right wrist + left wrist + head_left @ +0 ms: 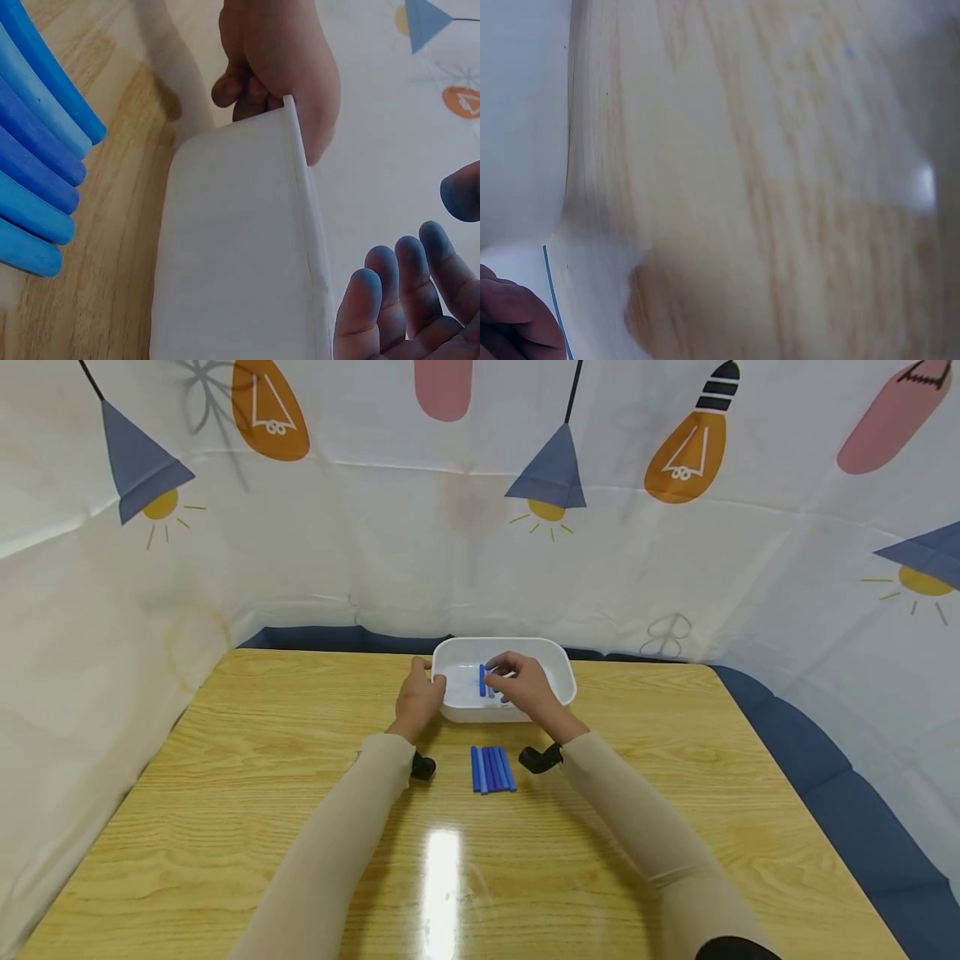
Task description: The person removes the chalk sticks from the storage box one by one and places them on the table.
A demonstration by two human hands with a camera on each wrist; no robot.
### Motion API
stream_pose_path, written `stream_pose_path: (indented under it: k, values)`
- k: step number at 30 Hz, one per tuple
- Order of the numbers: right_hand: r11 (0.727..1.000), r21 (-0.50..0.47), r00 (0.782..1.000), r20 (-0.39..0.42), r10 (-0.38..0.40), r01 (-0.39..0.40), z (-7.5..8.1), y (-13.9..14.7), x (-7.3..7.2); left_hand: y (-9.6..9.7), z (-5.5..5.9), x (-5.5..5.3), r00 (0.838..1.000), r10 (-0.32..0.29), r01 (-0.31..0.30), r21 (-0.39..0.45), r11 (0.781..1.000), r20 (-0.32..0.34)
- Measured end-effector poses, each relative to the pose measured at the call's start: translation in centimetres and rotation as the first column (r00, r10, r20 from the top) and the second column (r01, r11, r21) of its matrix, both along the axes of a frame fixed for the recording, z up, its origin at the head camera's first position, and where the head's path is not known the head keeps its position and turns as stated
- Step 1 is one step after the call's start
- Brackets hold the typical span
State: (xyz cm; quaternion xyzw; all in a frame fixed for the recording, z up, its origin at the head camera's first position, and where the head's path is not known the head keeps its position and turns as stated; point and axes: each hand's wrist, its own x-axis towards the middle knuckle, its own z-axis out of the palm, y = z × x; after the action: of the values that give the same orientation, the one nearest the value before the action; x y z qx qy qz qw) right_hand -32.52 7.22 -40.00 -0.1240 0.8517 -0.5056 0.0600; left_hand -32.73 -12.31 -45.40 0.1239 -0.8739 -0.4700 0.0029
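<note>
A white plastic tub [566, 681] stands toward the back of the table. My left hand [418, 700] grips its left end, fingers curled at the rim in the right wrist view. Over the tub is my right hand [527, 685], thumb apart from the fingers and nothing visible between them. Its fingertips [365, 289] are stained blue. Short blue chalk-like sticks [482, 680] lie inside the tub beside those fingers, partly hidden by them. In front of the tub, several blue sticks [492, 768] in light and dark shades lie side by side on the wood.
The wooden table [285, 760] has a glossy light reflection near its front. Behind it hangs a white printed cloth [360, 543], with dark blue padding [810, 752] along the right side. Black wrist cameras [540, 759] sit close to the row of sticks.
</note>
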Motion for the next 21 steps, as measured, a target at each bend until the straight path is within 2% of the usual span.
stream_pose_path:
  k: [4, 9, 21]
  values:
    - [1.0, -0.024, 1.0, 0.001, -0.019, 0.019, 0.1, -0.4, -0.4, 0.0, 0.0, 0.0, 1.0, 0.004, -0.004, 0.009, 1.0, 0.011]
    - [0.996, -0.08, 0.999, -0.028, -0.034, 0.031, -0.5, -0.9, -1.2, 0.0, 0.1, 0.0, 1.0, 0.003, -0.003, 0.009, 1.0, 0.011]
    - [0.995, -0.075, 0.996, -0.069, -0.064, 0.059, -1.5, -1.5, -2.9, 0.0, 0.2, 0.3, 1.0, 0.004, -0.004, 0.01, 1.0, 0.003]
